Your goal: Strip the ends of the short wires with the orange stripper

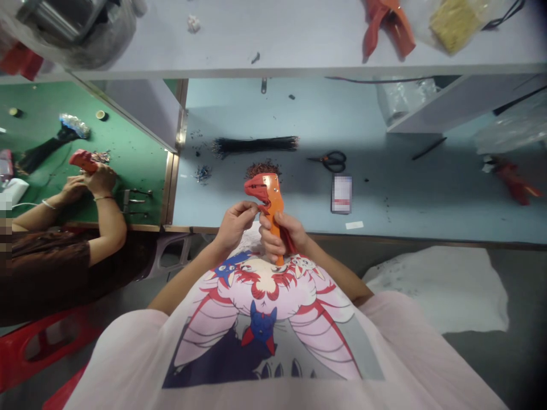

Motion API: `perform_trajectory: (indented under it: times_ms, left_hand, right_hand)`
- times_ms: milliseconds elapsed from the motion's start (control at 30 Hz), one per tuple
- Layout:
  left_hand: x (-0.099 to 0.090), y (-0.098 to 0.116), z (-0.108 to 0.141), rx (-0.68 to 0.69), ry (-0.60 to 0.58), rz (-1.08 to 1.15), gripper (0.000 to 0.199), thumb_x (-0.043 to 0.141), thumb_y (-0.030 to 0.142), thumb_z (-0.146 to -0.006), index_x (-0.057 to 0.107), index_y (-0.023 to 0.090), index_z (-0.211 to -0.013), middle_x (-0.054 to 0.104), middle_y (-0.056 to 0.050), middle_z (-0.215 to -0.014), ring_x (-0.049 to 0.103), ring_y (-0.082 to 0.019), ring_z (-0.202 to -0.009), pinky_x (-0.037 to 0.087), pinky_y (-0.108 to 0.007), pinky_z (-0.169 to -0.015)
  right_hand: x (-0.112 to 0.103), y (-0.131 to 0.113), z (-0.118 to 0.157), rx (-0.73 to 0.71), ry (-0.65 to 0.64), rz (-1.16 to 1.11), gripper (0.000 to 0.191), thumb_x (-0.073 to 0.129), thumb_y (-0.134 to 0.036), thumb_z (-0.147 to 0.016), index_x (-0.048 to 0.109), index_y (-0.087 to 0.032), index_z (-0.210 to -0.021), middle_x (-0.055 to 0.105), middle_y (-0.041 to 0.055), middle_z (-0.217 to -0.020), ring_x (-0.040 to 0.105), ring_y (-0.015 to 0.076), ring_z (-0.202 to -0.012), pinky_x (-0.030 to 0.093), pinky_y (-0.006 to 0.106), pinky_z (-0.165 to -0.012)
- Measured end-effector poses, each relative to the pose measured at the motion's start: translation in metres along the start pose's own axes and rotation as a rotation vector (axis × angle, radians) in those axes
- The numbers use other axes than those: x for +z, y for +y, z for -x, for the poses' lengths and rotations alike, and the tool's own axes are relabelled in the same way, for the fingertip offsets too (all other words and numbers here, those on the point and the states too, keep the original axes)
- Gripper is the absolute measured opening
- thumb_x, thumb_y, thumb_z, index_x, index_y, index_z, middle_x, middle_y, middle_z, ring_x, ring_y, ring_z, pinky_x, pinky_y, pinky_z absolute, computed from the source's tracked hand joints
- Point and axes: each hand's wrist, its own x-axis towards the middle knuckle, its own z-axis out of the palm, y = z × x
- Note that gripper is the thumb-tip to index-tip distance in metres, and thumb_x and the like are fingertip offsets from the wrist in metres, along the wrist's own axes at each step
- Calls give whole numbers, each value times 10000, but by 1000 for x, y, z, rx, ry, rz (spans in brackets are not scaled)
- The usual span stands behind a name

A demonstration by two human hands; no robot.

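My right hand (294, 230) is wrapped round the handles of an orange and red wire stripper (274, 196), held upright at the table's front edge. Close to its lower left side, my left hand (236, 225) has thumb and fingers pinched together. Whatever is between those fingertips is too small to make out. Just beyond the tool's head lies a pile of small copper-coloured pieces (261, 167). Behind that pile stretches a bundle of black wires (256, 144). Little blue and silvery bits (203, 173) are scattered to its left.
Black-handled scissors (334, 162), a phone (342, 195) and a white label (354, 225) lie right of my hands. Another red tool (513, 181) rests farther right. A shelf (277, 42) spans the back. At left, a co-worker's hands (100, 181) hold a red tool (84, 161).
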Motion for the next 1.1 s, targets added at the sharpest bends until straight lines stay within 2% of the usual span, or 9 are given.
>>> perform_trajectory:
  times_ms: [100,167,300,400,467,633,800,1000,1100]
  left_hand:
    - [-1,0,-3,-32,-18,95,272,708,405,-661,592,175,-749,463,63,-520,337,-42,-414,259,-190,-411]
    - [-2,1,-4,1,25,51,246,702,385,-664,600,174,-738,454,66,-515,309,-41,-418,241,-194,-411]
    - [-7,1,-4,151,184,-200,208,683,356,-677,624,163,-726,558,27,-613,433,-71,-527,350,-202,-503]
    - [-10,2,-2,219,264,-302,190,657,341,-703,630,156,-736,581,12,-640,486,-89,-593,390,-205,-560]
    - [-11,2,1,248,295,-322,173,650,324,-712,630,154,-738,577,11,-634,490,-89,-598,393,-203,-563]
    - [-10,5,3,298,324,-292,162,655,317,-710,627,161,-745,560,18,-618,491,-87,-592,394,-201,-558]
    - [-7,7,4,268,300,-236,190,652,347,-721,609,164,-753,555,16,-633,470,-80,-565,387,-199,-535]
    - [-11,2,2,191,247,-86,169,608,348,-776,585,186,-820,399,66,-528,332,-57,-447,270,-186,-423]
    - [-12,5,3,213,257,-125,154,611,329,-771,590,183,-812,434,57,-548,358,-59,-465,301,-185,-442]
  right_hand:
    - [2,-1,-2,-17,40,-12,333,268,-467,-941,391,-211,-768,362,-98,-459,249,58,-289,352,172,-314]
    - [3,-3,-3,-10,80,-7,357,236,-474,-946,398,-212,-766,342,-100,-455,229,57,-285,345,172,-313]
    - [4,-16,-4,-125,221,3,350,253,-479,-933,463,-207,-868,487,-46,-591,463,98,-447,500,283,-496]
    - [-3,-28,-2,-233,294,57,313,326,-456,-906,495,-196,-948,570,4,-730,566,139,-628,527,346,-607]
    - [-11,-32,0,-233,347,160,273,431,-423,-864,503,-181,-966,595,22,-769,589,155,-660,527,352,-617]
    - [-28,-23,3,-150,633,580,314,640,-324,-737,489,-166,-962,617,32,-798,610,160,-638,514,308,-553]
    - [-29,-13,2,-228,719,823,311,653,-288,-713,519,-174,-969,605,8,-812,576,126,-659,464,231,-523]
    - [-32,-16,11,-133,560,674,362,646,-333,-745,508,-151,-1026,617,56,-873,603,151,-687,495,280,-572]
    - [-27,-18,20,-115,422,663,328,637,-344,-769,520,-141,-998,607,48,-822,598,151,-673,498,291,-587]
